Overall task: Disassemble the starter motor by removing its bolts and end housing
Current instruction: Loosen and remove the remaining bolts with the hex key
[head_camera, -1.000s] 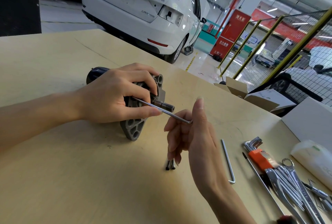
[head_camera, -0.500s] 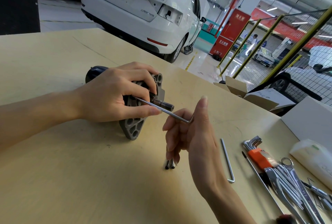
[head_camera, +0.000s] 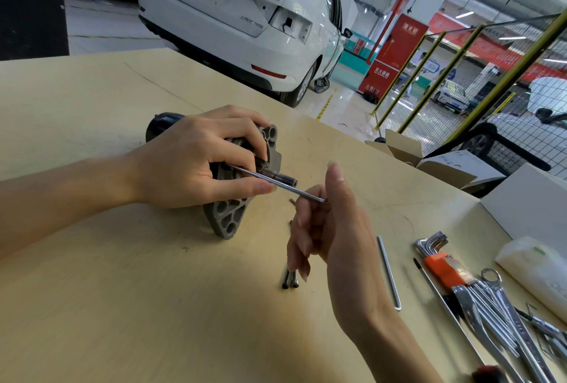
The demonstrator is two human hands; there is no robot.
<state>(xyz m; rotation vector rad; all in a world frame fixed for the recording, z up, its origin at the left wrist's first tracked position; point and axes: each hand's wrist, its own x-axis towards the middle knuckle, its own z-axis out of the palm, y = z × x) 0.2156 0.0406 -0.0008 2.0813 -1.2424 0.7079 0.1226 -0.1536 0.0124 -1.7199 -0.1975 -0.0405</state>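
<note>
Starter motor (head_camera: 233, 217) lies on its side on the tan surface (head_camera: 92, 290), left of centre, grey end housing (head_camera: 228, 220) facing right, dark body (head_camera: 159, 125) pointing away to the left. Short shaft (head_camera: 283, 178) sticks out of the housing toward the right.

Left hand (head_camera: 196, 164) wraps over the motor from above — fingers curled round the housing, thumb below, a firm grip on it.

Hex key (head_camera: 276, 184) — long arm runs from under the left fingers out to the right, crossing just in front of the shaft; its far tip is hidden inside the housing. Right hand (head_camera: 334, 229) pinches the bent end of the key between thumb and curled fingers; thumb points upward.

Two bolts (head_camera: 291, 280) lie side by side on the surface, just below the right fingertips, heads toward the camera, upper ends hidden by the hand.

A second hex key (head_camera: 389, 272) lies loose on the surface to the right of the hand. Further right: a hex key set (head_camera: 438, 260) in an orange holder, touching a heap of spanners (head_camera: 497, 315). White car (head_camera: 245, 14) beyond the far edge.
</note>
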